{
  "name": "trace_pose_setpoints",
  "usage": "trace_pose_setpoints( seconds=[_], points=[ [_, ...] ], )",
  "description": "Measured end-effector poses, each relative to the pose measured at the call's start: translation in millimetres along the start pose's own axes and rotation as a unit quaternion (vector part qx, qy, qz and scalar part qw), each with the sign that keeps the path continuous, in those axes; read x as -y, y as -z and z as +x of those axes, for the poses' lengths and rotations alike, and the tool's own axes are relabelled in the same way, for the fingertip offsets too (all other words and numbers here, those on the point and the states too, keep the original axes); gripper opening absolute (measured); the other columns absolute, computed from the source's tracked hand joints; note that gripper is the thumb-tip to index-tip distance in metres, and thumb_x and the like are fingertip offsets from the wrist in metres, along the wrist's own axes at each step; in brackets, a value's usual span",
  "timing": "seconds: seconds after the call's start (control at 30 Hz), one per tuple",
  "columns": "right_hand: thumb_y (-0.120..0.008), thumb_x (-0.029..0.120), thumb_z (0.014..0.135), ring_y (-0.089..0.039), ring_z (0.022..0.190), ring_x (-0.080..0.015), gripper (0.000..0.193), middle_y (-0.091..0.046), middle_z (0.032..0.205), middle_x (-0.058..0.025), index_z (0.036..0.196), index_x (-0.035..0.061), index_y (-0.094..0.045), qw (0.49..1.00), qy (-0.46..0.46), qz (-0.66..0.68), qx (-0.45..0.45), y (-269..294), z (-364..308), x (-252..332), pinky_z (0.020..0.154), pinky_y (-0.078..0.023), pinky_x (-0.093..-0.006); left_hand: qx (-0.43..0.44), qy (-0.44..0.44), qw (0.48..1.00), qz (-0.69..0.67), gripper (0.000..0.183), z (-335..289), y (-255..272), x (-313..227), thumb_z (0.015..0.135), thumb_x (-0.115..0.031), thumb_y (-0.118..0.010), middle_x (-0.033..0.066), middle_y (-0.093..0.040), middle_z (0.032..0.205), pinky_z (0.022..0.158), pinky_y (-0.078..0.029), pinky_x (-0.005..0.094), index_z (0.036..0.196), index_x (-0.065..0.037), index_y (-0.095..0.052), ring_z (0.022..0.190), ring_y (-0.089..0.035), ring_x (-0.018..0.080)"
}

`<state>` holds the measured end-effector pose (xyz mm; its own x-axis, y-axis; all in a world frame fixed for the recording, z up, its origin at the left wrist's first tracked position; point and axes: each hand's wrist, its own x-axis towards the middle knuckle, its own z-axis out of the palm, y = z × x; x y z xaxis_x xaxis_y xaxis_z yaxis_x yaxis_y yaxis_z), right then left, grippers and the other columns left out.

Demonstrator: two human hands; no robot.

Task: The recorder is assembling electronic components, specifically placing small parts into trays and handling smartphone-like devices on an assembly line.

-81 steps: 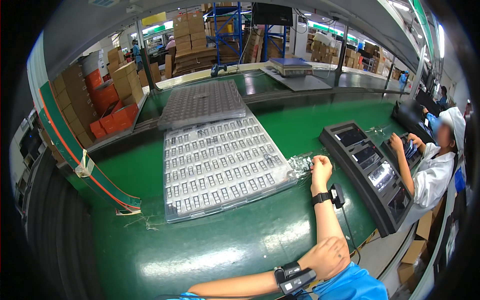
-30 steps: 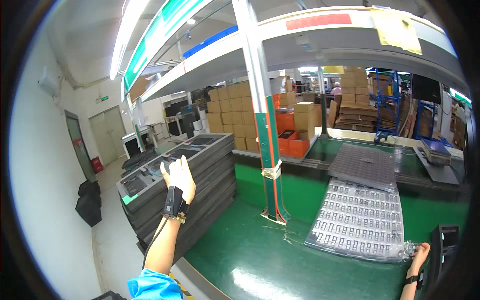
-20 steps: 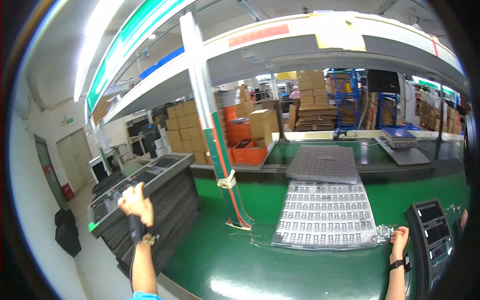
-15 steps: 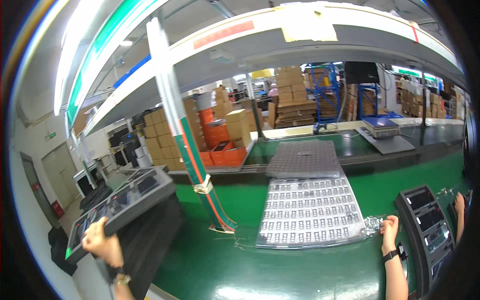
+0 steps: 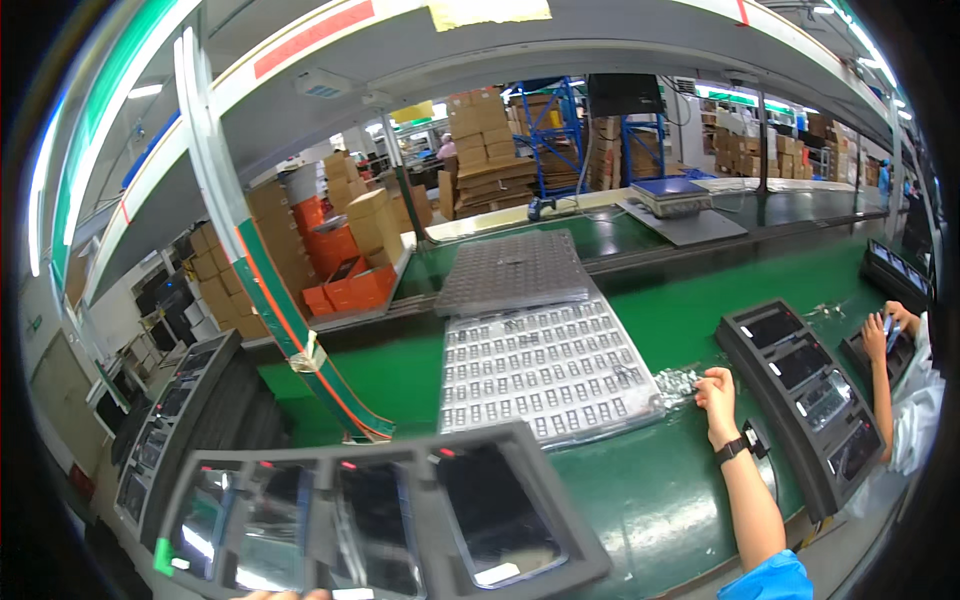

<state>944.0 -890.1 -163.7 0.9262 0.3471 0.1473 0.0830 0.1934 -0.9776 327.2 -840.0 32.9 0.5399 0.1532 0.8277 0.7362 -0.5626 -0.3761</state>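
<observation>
A dark foam tray [image 5: 310, 452] with several smartphones [image 5: 497, 512] in its slots hangs tilted at the front left, over the bench edge. My left hand [image 5: 285, 595] grips its near edge; only a bit of the fingers shows at the picture's lower rim. My right hand [image 5: 716, 392], with a black watch band at the wrist, is held with curled fingers beside a small heap of clear plastic bits [image 5: 677, 386]. Whether anything is pinched in it cannot be made out. Left of it lies a white sheet [image 5: 540, 375] covered in rows of small dark-framed parts.
A grey moulded tray [image 5: 515, 270] overlaps the sheet's far end. Stacked foam trays [image 5: 225, 400] stand at left, near a green-and-orange post [image 5: 275, 300]. Another phone tray [image 5: 800, 375] lies right of my right hand. Beyond it, a co-worker's hands [image 5: 885, 325] handle a phone.
My left hand has brought the phone tray from above the left stack rightward to the front of the bench. The view has turned right; my right hand stays by the plastic bits.
</observation>
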Motion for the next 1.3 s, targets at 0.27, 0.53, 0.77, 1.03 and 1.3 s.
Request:
trace_pose_setpoints(
  seconds=[0.27, 0.53, 0.77, 1.03, 1.3],
  points=[
    [-0.058, 0.005, 0.085, -0.054, 0.062, -0.0073, 0.014, -0.059, 0.080, -0.0016, 0.099, 0.0091, -0.054, 0.997, -0.040, 0.070, 0.019, 19, 5, 1, 0.055, -0.042, -0.0201, 0.092, -0.009, 0.964, -0.251, 0.042, -66, -70, -105, 0.056, -0.019, -0.067, -0.0001, -0.060, 0.087, 0.074, -0.036, 0.0413, 0.099, -0.017, -0.072, 0.077, -0.056, 0.0221],
    [-0.058, 0.006, 0.086, -0.052, 0.064, -0.0065, 0.009, -0.061, 0.081, -0.0002, 0.094, 0.0069, -0.059, 0.997, 0.002, -0.034, 0.073, -1, -11, 16, 0.058, -0.040, -0.0202, 0.221, 0.003, 0.881, -0.419, 0.045, -39, -95, -158, 0.066, -0.039, -0.081, 0.0029, -0.058, 0.083, 0.074, -0.042, 0.0381, 0.103, -0.015, -0.068, 0.080, -0.056, 0.0233],
    [-0.058, 0.006, 0.085, -0.052, 0.064, -0.0064, 0.004, -0.061, 0.078, 0.0008, 0.088, 0.0076, -0.061, 0.994, -0.006, -0.047, 0.100, -3, -22, 18, 0.059, -0.039, -0.0200, 0.342, 0.192, 0.780, -0.487, 0.032, -11, -98, -119, 0.086, -0.017, -0.066, 0.0169, -0.063, 0.109, 0.096, -0.040, 0.0451, 0.115, -0.006, -0.063, 0.101, -0.057, 0.0349],
    [-0.053, 0.008, 0.091, -0.043, 0.057, -0.0035, 0.006, -0.050, 0.072, 0.0045, 0.086, 0.0099, -0.056, 0.996, 0.075, 0.019, 0.048, -48, -82, 40, 0.053, -0.032, -0.0176, 0.432, 0.381, 0.689, -0.440, 0.060, -56, -121, -34, 0.094, -0.029, -0.060, 0.0259, -0.026, 0.154, 0.117, -0.020, 0.0445, 0.144, -0.004, -0.037, 0.145, -0.021, 0.0375],
    [-0.053, 0.011, 0.090, -0.042, 0.059, -0.0036, 0.004, -0.055, 0.080, 0.0026, 0.087, 0.0122, -0.055, 0.980, -0.116, 0.154, 0.049, -43, -97, 35, 0.054, -0.033, -0.0192, 0.450, 0.401, 0.698, -0.387, 0.069, -46, -146, -49, 0.090, -0.023, -0.064, 0.0281, -0.030, 0.150, 0.114, -0.024, 0.0413, 0.147, -0.003, -0.031, 0.143, -0.025, 0.0334]
  ],
)
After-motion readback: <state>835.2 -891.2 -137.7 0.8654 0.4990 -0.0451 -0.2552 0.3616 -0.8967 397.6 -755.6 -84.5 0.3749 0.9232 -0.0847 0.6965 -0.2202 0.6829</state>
